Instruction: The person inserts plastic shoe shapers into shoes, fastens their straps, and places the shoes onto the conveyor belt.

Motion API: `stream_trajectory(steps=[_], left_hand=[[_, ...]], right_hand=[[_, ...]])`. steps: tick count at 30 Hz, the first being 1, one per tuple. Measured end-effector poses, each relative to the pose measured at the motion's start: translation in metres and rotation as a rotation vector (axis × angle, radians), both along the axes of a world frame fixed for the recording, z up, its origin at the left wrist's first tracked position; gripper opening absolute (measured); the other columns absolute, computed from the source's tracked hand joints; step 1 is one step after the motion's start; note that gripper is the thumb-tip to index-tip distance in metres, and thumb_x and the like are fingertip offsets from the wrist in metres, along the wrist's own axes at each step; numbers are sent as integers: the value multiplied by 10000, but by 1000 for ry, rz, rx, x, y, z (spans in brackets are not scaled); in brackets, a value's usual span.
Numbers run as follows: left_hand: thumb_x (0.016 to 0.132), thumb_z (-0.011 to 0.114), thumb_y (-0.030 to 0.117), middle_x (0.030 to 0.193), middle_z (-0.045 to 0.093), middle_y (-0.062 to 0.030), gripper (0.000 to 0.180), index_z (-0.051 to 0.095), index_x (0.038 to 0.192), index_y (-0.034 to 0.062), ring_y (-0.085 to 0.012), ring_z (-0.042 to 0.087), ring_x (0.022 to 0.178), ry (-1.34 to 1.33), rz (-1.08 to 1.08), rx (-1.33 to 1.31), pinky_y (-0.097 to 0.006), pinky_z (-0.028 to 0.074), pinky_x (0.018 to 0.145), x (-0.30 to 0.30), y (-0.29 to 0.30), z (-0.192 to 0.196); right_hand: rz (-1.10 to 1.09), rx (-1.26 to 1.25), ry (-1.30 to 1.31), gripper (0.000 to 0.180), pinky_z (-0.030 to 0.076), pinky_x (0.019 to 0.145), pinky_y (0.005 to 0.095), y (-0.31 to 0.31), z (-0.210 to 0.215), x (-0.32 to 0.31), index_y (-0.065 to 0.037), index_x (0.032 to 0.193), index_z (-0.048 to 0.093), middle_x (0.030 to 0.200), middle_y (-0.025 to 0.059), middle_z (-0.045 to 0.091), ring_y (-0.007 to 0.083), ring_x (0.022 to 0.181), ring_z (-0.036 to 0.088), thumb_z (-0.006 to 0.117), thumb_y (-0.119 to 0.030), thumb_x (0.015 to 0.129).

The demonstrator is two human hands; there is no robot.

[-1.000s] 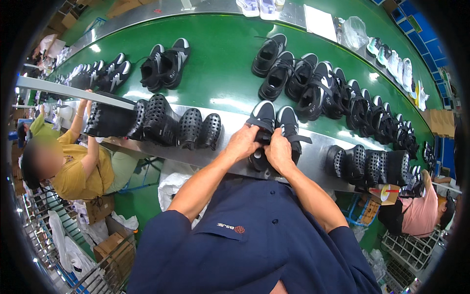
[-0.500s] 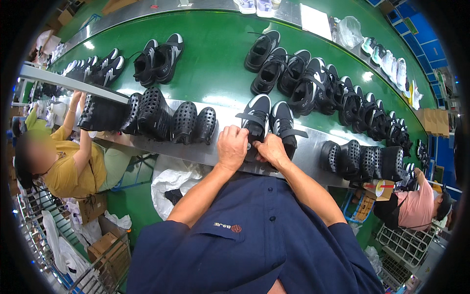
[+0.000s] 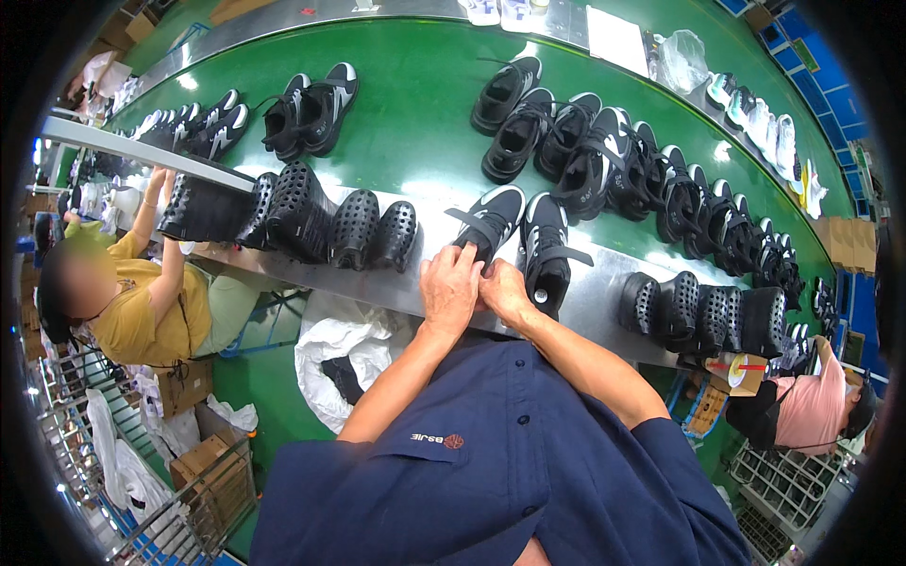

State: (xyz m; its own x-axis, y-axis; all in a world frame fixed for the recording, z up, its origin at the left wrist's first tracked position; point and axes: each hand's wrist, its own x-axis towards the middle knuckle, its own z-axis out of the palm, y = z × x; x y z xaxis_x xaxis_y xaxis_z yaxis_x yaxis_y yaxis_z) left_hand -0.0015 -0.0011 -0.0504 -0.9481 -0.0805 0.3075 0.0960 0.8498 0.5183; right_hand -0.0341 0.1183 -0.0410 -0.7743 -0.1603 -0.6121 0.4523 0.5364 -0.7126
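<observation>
A black and grey shoe (image 3: 498, 213) with a loose strap across it rests on the metal bench edge before me, tilted with its toe to the upper right. Around its heel opening my left hand (image 3: 451, 285) is closed, fingers bent over the collar. My right hand (image 3: 504, 291) is closed at the other side of the same heel, its fingertips partly hidden. Both hands touch. The matching shoe (image 3: 547, 247) stands just to the right, strap sticking out sideways, a small white round spot inside its heel.
Black perforated shoe forms (image 3: 300, 212) line the bench on the left, more forms (image 3: 676, 302) on the right. A green belt (image 3: 415, 113) carries several black shoes (image 3: 596, 170). One co-worker (image 3: 151, 292) sits left, another (image 3: 812, 401) right. Below the bench lies a white bag (image 3: 326, 330).
The left shoe of the pair has turned, its heel swinging left. Both hands have drawn closer together over that heel, hiding its opening more.
</observation>
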Motion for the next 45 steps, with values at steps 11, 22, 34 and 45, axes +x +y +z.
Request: stream_trajectory(steps=[11,22,34,45], left_hand=[[880,665,253,794,654,-140,277,734,736,27,-344,646,763,-346,-45,16,-449,441,735,10,-12,-24],[740,755,48,879,576,-104,239,633,944,67,-323,589,869,-102,-80,-49,-435,489,777,6,-39,23],[805,739,235,1365,515,-271,822,333,1504,82,-401,643,1082,-1130,445,640,-475,613,754,6,-38,29],[707,652,-4,1180,553,-238,760,520,1430,192,-406,567,1163,-770,240,341,-402,459,1029,64,-73,70]], right_hand=[[-44,-39,-29,292,573,582,371,2,-1,13,87,984,627,785,205,709,249,664,719,638,-200,927],[-76,-150,-129,211,588,506,325,4,-10,8,97,911,522,736,203,678,227,622,722,636,-80,896],[-121,-315,-204,227,607,539,321,7,-24,17,123,1067,516,802,196,682,247,646,721,597,-32,921],[379,-349,38,390,433,605,210,69,106,-16,-43,1254,639,786,-24,546,53,671,503,750,-91,883]])
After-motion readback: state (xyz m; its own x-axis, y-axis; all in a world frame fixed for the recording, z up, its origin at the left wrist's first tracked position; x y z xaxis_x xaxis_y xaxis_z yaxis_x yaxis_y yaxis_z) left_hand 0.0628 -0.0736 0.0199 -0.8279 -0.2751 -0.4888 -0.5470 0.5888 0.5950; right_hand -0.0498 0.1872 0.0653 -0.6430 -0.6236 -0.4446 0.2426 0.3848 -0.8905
